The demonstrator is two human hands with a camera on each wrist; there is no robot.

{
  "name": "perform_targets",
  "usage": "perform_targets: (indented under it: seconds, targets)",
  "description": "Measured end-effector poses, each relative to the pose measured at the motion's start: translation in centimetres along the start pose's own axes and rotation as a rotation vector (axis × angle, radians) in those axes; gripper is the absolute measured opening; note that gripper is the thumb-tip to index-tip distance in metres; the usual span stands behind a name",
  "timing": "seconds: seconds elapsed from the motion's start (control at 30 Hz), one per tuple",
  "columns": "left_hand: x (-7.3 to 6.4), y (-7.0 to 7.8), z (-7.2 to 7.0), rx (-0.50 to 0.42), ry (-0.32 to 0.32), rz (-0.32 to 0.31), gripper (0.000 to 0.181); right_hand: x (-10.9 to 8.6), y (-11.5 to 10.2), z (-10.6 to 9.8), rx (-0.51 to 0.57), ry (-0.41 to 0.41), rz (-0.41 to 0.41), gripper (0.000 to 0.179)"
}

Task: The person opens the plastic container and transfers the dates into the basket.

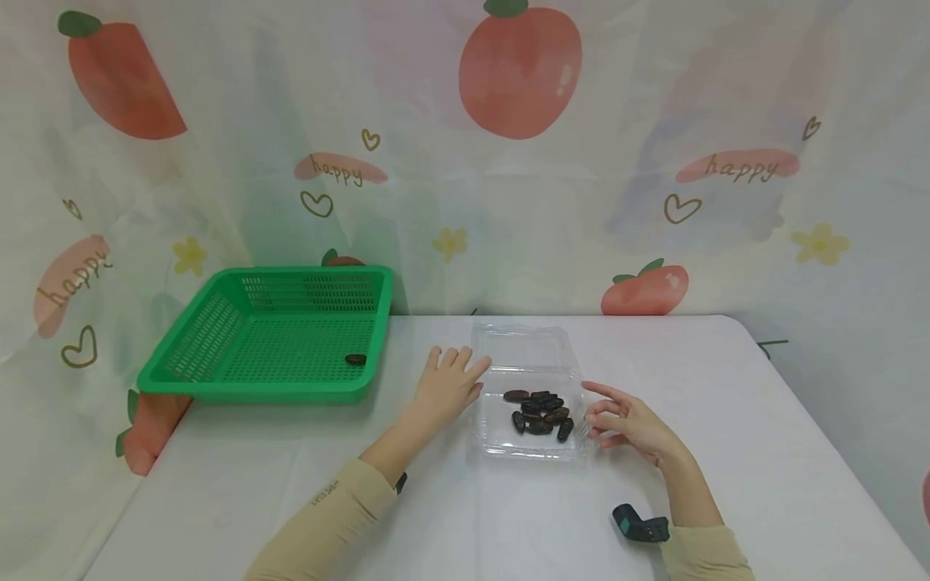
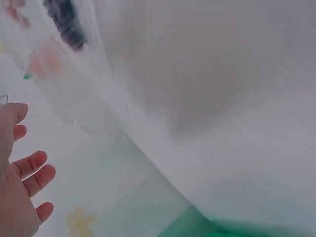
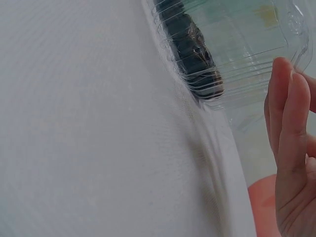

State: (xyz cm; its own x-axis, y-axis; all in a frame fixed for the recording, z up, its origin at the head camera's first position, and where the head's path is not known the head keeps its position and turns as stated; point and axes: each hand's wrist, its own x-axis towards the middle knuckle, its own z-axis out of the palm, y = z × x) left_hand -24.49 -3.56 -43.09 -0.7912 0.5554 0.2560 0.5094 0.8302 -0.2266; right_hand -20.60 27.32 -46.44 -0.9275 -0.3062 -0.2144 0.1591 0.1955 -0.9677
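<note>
- Fingers [image 1: 449,357] of the left hand [image 1: 445,391] are straight and a little apart, with nothing in them; I cannot tell whether the nearest one touches the clear clamshell box [image 1: 497,444].
- On the right hand [image 1: 630,424], the index finger points toward the box's far right corner and the others bend loosely. Nothing is gripped; the right wrist view puts fingertips at or just beside the ribbed plastic, contact unclear.
- The box sits on the white table [image 1: 741,452] between both hands, its lid [image 1: 523,345] folded back on the far side. Dark brown, date-like fruits [image 1: 536,407] lie loose in its base.
- One similar fruit [image 1: 355,360] lies in the green plastic basket [image 1: 254,395], near the right wall.
- Thin, light plastic would probably slide or flex if one hand pushed harder than the other, and the loose fruits could then roll against the walls.
- A knock near the hinge might swing the lid over onto the fingers.
- The dark wrist device [image 1: 639,526] juts out from the right forearm and could catch the box's near edge if that arm came in low.
- The left forearm slants up and rightward from the lower left, back of the hand upward; the right forearm slants up and leftward, fingers turned in toward the box.
</note>
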Motion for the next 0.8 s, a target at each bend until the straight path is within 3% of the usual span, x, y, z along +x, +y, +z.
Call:
perform_targets:
  seconds: [0.17, 0.53, 0.8]
  targets:
    - [0.1, 1.7, 0.9, 0.007, 0.01, 0.075, 0.03, 0.0, 0.1, 0.0, -0.006, 0.004, 0.0, 0.068]
    - [1.2, 4.0, 1.8, 0.037, -0.046, 0.19, 0.035, 0.1, 0.1, -0.1, 0.017, -0.008, -0.006, 0.069]
    - [1.9, 5.1, 2.6, 0.096, -0.202, 0.247, 0.041, 0.1, 0.0, -0.1, 0.011, -0.01, -0.001, 0.069]
